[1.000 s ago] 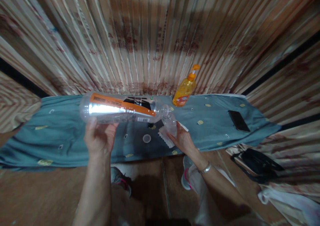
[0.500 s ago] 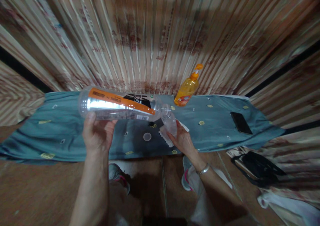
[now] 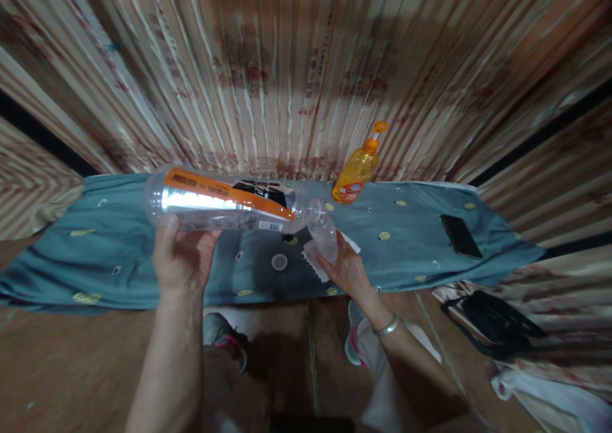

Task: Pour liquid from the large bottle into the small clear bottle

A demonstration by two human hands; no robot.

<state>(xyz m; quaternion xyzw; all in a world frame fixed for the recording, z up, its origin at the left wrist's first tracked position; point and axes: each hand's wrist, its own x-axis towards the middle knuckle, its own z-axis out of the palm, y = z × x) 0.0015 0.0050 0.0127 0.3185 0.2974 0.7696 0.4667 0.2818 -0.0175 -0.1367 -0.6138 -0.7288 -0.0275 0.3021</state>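
Nearest: shoes (image 3: 224, 344) on brown floor (image 3: 71, 369), standing just at table edge.

Left hand (image 3: 179, 261) under big clear bottle (image 3: 224, 202), thumb up on near side, fingers wrapped round back of barrel near its base – closed on it, carrying weight from below so bottle lies almost level, neck tipped slightly down to the right. Orange/black label faces up.

Right hand (image 3: 347, 268) w/ bracelet (image 3: 388, 324) at wrist, fingers curled round small clear cup (image 3: 325, 236), held tilted right under bottle mouth, touching or nearly so – lined up to catch what runs out. Liquid stream itself too faint to tell.

Beneath cup: white napkin (image 3: 313, 261) on teal cloth (image 3: 119, 254) over table, prob. as drip catcher. Small round cap (image 3: 279, 262) just left of napkin, lying flat, set aside off bottle.

Further back: orange pump bottle (image 3: 356, 175) upright at rear edge, well apart from pour. Dark phone (image 3: 459, 235) flat on cloth far right, out of splash reach. Black bag (image 3: 497, 321) on floor at right. Striped curtain (image 3: 287, 69) behind all.

Vs. half a sec ago: almost same pose. Bottle base and left hand shifted a bit left and lower in view; neck-to-cup contact unchanged. Cup, napkin, cap, pump bottle, phone all stay put. Vs. a sec ago: view drifted slightly, grips same.
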